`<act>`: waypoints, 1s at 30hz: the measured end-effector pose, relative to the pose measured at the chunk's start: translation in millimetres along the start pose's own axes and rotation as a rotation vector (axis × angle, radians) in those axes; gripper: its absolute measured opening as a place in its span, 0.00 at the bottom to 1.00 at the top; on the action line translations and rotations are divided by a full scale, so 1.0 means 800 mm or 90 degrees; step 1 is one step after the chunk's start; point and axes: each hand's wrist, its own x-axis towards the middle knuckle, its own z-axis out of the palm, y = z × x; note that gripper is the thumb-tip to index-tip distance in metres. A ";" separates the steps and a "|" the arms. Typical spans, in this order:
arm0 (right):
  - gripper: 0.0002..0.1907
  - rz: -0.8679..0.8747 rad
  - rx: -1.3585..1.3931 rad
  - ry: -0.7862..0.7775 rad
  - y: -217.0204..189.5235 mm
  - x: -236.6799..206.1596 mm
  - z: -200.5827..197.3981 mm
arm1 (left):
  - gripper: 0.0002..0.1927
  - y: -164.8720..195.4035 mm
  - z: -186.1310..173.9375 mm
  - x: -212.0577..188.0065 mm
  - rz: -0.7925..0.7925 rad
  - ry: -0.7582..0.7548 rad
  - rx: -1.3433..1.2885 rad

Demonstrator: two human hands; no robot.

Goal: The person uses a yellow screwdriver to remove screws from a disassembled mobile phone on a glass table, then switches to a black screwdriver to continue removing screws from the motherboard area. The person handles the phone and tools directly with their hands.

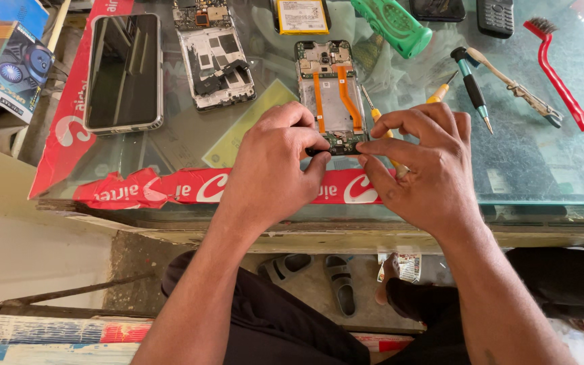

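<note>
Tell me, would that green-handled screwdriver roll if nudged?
Probably: the green-handled screwdriver has a round, slim shaft and lies loose on smooth glass. It looks stiff and light. The metal tool touching it might stop it.

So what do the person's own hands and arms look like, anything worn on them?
Both are bare: the left hand and right hand wear no gloves, and both forearms show no sleeves, watch or bracelet. There seems to be a ring on one finger of the right hand. The nails are short. Dark trousers show below the arms.
</note>
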 end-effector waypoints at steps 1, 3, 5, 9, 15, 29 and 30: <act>0.14 -0.001 0.000 0.000 0.000 0.000 0.000 | 0.04 0.000 0.000 0.000 0.003 0.002 0.006; 0.15 0.005 0.005 0.004 0.000 0.001 -0.001 | 0.05 0.001 0.000 0.000 0.007 0.005 0.016; 0.17 0.016 0.018 0.013 0.000 0.001 -0.001 | 0.06 0.000 -0.001 -0.001 0.028 0.023 0.019; 0.18 0.024 0.020 0.018 -0.001 0.000 -0.002 | 0.10 -0.003 -0.001 -0.002 0.025 0.039 0.008; 0.17 0.050 0.018 0.025 -0.001 -0.001 -0.002 | 0.09 -0.011 0.002 -0.001 -0.015 0.063 0.031; 0.21 0.052 -0.023 -0.021 -0.003 0.004 -0.001 | 0.12 -0.008 0.003 0.000 -0.012 0.047 0.053; 0.21 0.051 -0.023 -0.025 -0.003 0.004 -0.001 | 0.12 -0.008 0.003 0.000 -0.005 0.045 0.057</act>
